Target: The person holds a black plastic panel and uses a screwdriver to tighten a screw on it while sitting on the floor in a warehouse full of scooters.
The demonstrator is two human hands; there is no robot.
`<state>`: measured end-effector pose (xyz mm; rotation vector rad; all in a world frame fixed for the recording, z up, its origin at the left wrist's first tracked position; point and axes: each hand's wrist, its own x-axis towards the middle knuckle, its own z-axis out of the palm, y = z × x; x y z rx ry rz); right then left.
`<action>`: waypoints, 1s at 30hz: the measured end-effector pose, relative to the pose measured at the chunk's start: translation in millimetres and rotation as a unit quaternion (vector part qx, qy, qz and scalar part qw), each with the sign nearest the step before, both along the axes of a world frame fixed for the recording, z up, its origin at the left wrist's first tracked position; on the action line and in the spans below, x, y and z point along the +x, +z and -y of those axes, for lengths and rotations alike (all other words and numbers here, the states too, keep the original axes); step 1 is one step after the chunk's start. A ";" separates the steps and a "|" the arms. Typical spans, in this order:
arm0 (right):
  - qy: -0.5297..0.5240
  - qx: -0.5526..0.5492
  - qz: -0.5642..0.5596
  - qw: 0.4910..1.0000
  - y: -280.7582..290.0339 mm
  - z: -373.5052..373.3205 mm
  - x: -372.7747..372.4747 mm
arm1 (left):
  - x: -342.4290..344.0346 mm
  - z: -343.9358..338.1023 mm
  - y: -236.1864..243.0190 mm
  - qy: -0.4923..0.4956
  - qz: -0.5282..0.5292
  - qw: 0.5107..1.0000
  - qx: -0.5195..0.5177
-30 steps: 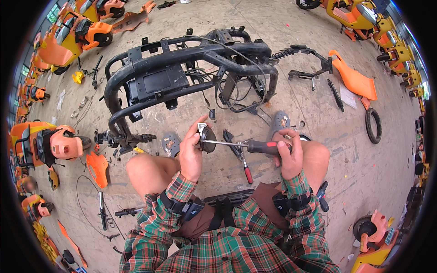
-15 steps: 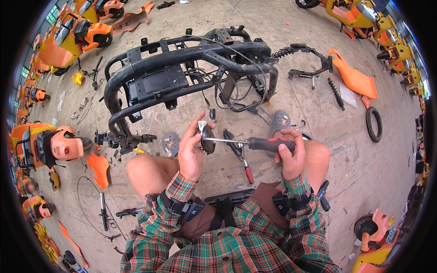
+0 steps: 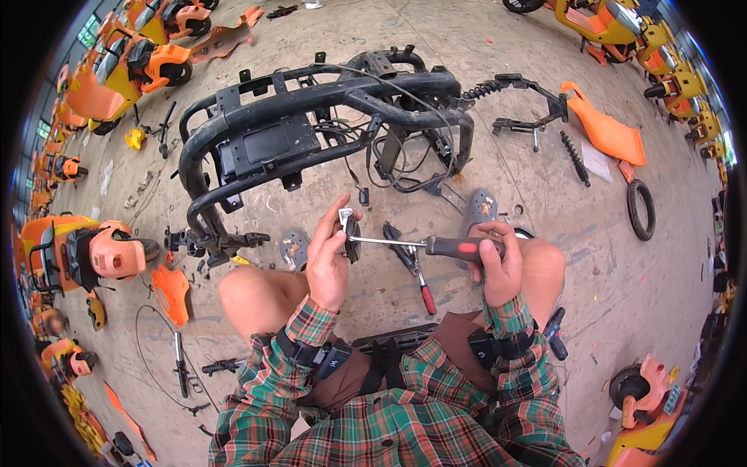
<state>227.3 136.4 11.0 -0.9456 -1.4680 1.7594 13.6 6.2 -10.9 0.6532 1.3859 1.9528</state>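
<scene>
My left hand (image 3: 327,272) is closed around a round black disc-shaped part (image 3: 353,247) with a pale metal bracket (image 3: 345,215) on it, possibly a horn. In my right hand (image 3: 502,272) is a screwdriver (image 3: 453,247) with a dark grey and red handle. Its long metal shaft points left, and the tip meets the disc or lies just beside it; the exact contact is too small to tell. Below the shaft, a red-handled tool (image 3: 426,299) lies on the floor between my knees.
A black scooter frame (image 3: 272,109) with loose cables stands in front of me. To its right lie a shock absorber (image 3: 574,158), an orange panel (image 3: 611,132) and a tyre (image 3: 640,210). Orange and yellow scooters (image 3: 128,74) line both sides. A cable (image 3: 140,335) loops at left.
The disc has turned in my left hand and now appears more edge-on. The screwdriver stays against or beside it, its handle slightly rolled in my right hand.
</scene>
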 end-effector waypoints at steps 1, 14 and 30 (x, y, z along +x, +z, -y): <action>0.000 -0.001 0.000 1.000 1.4 0.0 0.0 | -0.9 0.5 -0.8 0.000 0.000 1.000 -0.001; 0.036 0.041 -0.033 0.998 -8.8 -3.6 0.7 | 1.2 -1.1 2.4 -0.007 0.031 0.999 0.023; -0.032 0.006 0.020 0.999 -1.6 -4.3 3.4 | 4.6 -1.0 -1.5 -0.025 -0.002 0.999 0.023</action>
